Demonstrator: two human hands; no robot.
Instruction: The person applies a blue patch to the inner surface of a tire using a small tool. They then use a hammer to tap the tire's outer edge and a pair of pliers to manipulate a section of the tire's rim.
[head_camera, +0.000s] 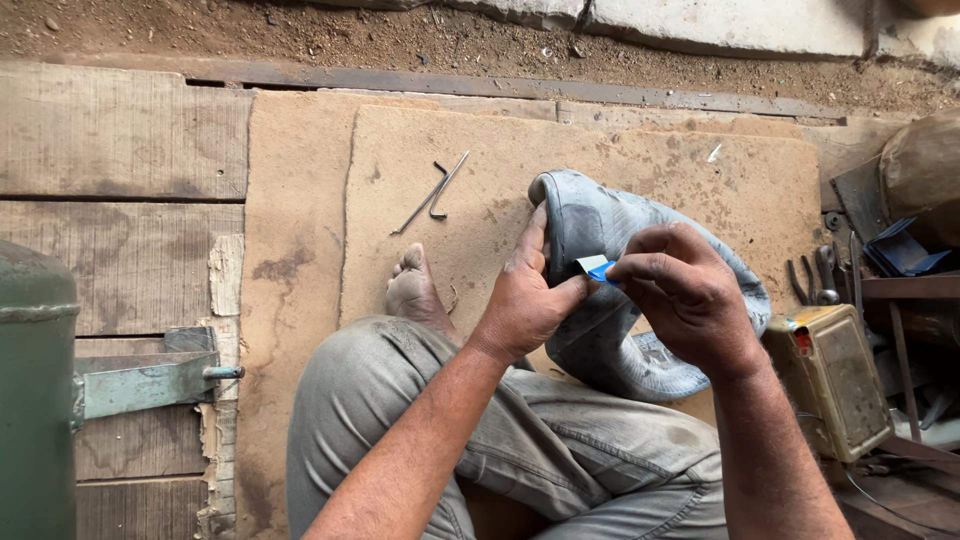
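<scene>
Head view: left hand (525, 300) grips the grey inner tube (610, 290) over the lap; right hand (680, 290) pinches a blue-white patch (597, 267). Peeling its backing seems underway; pressing down needs steady alignment.

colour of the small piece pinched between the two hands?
Blue with a white backing: the small piece, pinched between left hand and right hand over the grey inner tube. Head view.

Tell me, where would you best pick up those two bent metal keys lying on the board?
Probably by the long straight shafts of the two bent metal keys, near the middle where they cross, pinching from above. They lie flat on the brown board with bare space around them, well clear of the foot, and their short hooked ends give little to hold.
</scene>
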